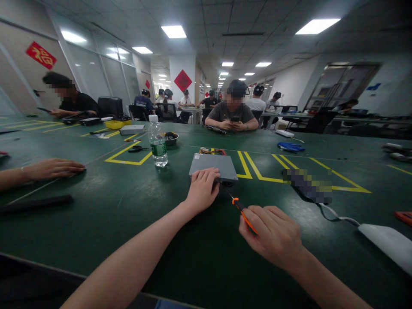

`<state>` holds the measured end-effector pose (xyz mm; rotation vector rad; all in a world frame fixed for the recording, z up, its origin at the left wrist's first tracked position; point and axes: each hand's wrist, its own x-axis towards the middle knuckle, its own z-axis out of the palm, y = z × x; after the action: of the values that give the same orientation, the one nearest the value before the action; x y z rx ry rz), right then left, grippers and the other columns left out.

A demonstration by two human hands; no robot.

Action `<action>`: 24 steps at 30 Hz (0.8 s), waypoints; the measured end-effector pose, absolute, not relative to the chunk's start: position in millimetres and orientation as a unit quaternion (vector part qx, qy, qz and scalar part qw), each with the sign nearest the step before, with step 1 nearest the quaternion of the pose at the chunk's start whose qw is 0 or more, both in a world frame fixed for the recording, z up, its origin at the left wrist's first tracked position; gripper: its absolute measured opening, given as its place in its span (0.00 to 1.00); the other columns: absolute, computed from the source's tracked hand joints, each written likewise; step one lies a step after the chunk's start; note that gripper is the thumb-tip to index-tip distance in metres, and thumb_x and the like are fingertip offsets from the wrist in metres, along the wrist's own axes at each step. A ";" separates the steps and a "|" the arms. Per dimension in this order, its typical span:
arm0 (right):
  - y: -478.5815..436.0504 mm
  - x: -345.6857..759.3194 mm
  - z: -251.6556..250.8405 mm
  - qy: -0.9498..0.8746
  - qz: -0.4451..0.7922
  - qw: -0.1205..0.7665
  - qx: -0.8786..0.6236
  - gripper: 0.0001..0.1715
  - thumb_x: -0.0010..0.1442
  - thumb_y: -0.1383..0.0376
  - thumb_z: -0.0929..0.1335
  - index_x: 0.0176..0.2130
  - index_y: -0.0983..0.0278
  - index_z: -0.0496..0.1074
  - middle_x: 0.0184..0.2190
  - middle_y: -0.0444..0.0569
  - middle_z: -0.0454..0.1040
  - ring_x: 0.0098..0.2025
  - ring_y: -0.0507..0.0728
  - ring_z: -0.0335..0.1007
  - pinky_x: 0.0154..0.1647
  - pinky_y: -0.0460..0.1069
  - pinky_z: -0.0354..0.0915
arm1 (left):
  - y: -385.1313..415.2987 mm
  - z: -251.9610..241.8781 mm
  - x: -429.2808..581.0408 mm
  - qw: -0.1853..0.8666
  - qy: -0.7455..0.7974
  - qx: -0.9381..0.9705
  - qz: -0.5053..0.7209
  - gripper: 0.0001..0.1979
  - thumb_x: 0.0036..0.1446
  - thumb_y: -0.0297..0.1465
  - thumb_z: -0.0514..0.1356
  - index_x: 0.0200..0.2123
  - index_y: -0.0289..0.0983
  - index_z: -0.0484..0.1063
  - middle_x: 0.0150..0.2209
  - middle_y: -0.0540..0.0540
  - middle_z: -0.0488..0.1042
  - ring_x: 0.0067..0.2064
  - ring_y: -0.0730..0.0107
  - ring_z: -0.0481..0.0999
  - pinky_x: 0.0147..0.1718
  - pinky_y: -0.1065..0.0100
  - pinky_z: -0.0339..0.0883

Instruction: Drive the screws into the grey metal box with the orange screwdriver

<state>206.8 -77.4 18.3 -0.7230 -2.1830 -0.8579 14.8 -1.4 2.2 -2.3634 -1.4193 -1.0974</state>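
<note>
A grey metal box [215,166] with coloured wires at its far end lies on the green table [135,214] in front of me. My left hand [202,189] rests on the box's near left corner, fingers curled over its top edge. My right hand [273,235] is closed around an orange-handled screwdriver [242,211]. The screwdriver's thin tip points up and left toward the near face of the box, close to it.
A water bottle [157,141] stands left of the box. Another person's hand [53,168] lies on the table at the left. A white device with a cable [384,240] sits at right. People sit across the table. Yellow tape lines mark the surface.
</note>
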 end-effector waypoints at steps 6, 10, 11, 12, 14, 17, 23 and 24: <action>-76.4 208.0 18.3 -0.832 -0.338 0.342 -0.275 0.04 0.55 0.71 0.65 0.34 0.67 0.68 0.28 0.48 0.72 0.27 0.51 0.64 0.32 0.48 0.60 | -1.6 2.0 14.5 0.092 -0.470 -0.796 -0.371 0.12 0.55 0.27 0.54 0.44 0.40 0.63 0.51 0.48 0.68 0.53 0.65 0.64 0.52 0.60 0.53; -81.2 204.1 17.0 -0.833 -0.342 0.321 -0.294 0.07 0.56 0.71 0.64 0.37 0.67 0.68 0.36 0.54 0.72 0.32 0.54 0.66 0.35 0.49 0.61 | -2.4 2.3 13.4 0.097 -0.468 -0.800 -0.364 0.13 0.54 0.27 0.54 0.45 0.39 0.63 0.51 0.47 0.68 0.54 0.64 0.63 0.52 0.60 0.53; -83.2 201.6 16.2 -0.835 -0.343 0.314 -0.293 0.07 0.56 0.71 0.64 0.37 0.66 0.68 0.38 0.55 0.71 0.33 0.54 0.66 0.35 0.49 0.62 | -2.5 2.2 13.3 0.098 -0.466 -0.801 -0.362 0.13 0.54 0.27 0.53 0.45 0.39 0.63 0.51 0.46 0.68 0.55 0.64 0.63 0.52 0.59 0.53; -85.3 198.5 15.0 -0.844 -0.343 0.300 -0.284 0.08 0.56 0.73 0.63 0.38 0.65 0.68 0.39 0.56 0.70 0.33 0.54 0.66 0.35 0.49 0.62 | -2.4 2.0 13.2 0.099 -0.464 -0.802 -0.362 0.13 0.54 0.27 0.53 0.45 0.39 0.63 0.52 0.46 0.68 0.55 0.64 0.62 0.52 0.59 0.53; -89.5 191.5 11.7 -0.866 -0.340 0.274 -0.242 0.11 0.56 0.73 0.62 0.39 0.63 0.67 0.40 0.56 0.70 0.33 0.54 0.66 0.36 0.50 0.62 | -2.2 1.6 13.2 0.099 -0.463 -0.802 -0.363 0.13 0.54 0.27 0.54 0.44 0.39 0.63 0.52 0.47 0.67 0.55 0.65 0.62 0.53 0.60 0.53; -93.6 182.4 5.3 -0.896 -0.280 0.250 -0.238 0.12 0.57 0.66 0.61 0.41 0.64 0.67 0.42 0.60 0.69 0.41 0.60 0.66 0.41 0.55 0.62 | -1.9 1.3 13.6 0.099 -0.464 -0.802 -0.363 0.13 0.54 0.26 0.53 0.44 0.40 0.63 0.52 0.47 0.68 0.56 0.65 0.62 0.53 0.60 0.52; -89.5 179.7 2.0 -0.915 -0.227 0.257 -0.214 0.10 0.60 0.64 0.62 0.41 0.64 0.67 0.41 0.56 0.70 0.35 0.57 0.66 0.36 0.53 0.63 | -2.6 1.5 12.5 0.101 -0.458 -0.807 -0.359 0.13 0.55 0.26 0.52 0.45 0.40 0.63 0.53 0.47 0.67 0.56 0.66 0.61 0.53 0.59 0.52; -88.1 180.7 3.1 -0.916 -0.212 0.268 -0.208 0.09 0.60 0.61 0.62 0.39 0.63 0.67 0.40 0.55 0.71 0.33 0.56 0.65 0.33 0.52 0.63 | -2.6 1.3 12.2 0.102 -0.458 -0.808 -0.358 0.13 0.55 0.26 0.52 0.45 0.40 0.63 0.53 0.47 0.67 0.56 0.65 0.61 0.53 0.59 0.52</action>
<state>180.7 -88.1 3.1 -0.5612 -2.4718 -0.5707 12.2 -2.6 1.3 -2.3846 -1.3509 -1.0567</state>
